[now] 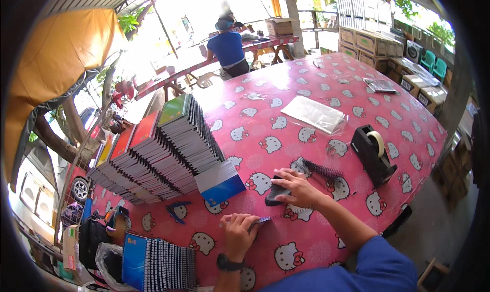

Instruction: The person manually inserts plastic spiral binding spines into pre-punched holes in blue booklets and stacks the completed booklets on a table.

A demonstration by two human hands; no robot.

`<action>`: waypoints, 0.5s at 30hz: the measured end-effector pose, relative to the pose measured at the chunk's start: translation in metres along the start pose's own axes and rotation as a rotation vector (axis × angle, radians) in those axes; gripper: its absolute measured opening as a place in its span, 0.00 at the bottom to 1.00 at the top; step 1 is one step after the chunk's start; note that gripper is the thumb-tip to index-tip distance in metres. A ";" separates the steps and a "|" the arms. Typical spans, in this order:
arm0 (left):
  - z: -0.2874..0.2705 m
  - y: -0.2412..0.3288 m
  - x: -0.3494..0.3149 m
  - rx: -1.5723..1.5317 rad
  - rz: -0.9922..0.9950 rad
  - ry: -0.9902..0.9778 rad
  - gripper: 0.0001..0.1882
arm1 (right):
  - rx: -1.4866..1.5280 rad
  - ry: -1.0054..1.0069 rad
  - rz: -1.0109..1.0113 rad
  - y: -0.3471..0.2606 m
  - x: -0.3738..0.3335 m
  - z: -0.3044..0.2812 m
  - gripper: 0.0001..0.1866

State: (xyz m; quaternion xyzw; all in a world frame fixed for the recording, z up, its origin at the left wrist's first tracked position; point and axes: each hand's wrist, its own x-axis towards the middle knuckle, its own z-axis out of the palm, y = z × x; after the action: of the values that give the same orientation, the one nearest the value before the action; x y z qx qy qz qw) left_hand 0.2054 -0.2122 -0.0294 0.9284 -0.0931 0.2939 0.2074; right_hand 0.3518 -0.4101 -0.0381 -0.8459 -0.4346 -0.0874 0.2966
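My left hand [239, 235], with a dark watch on its wrist, is closed around the edge of a thin notebook [262, 221], mostly hidden by the fingers. A fine dark spiral coil [277, 217] sticks out from it to the right. Farther up, my right hand [297, 188] has its fingers over a small black block-like object [276, 191] on the table; its kind is not clear. Just beyond that hand lie loose black spiral coils [322, 172]. A blue-covered notebook [222, 184] lies left of the black object, against tall stacks of spiral notebooks [173, 144].
A black tape dispenser [375, 157] stands right on the pink patterned table [311, 251]. Clear plastic sleeves [314, 113] lie beyond. Blue-handled pliers [178, 211] are left, above a row of notebooks [163, 264]. Another person [228, 49] sits at a far table; cardboard boxes [370, 44] stand behind.
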 end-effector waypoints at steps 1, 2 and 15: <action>0.000 -0.001 0.000 -0.025 -0.005 0.019 0.10 | 0.166 -0.002 -0.053 -0.009 0.003 -0.012 0.23; -0.001 -0.002 -0.003 -0.043 -0.016 0.030 0.10 | 0.171 -0.011 -0.059 -0.018 0.004 -0.016 0.23; -0.002 -0.005 -0.001 0.050 -0.050 0.074 0.08 | 0.733 -0.484 0.284 -0.032 -0.002 -0.004 0.11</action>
State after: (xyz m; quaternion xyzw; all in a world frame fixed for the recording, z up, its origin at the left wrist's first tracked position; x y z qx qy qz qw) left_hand 0.2047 -0.2064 -0.0302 0.9238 -0.0546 0.3249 0.1950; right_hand 0.3260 -0.3992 -0.0222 -0.7325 -0.3734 0.3135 0.4751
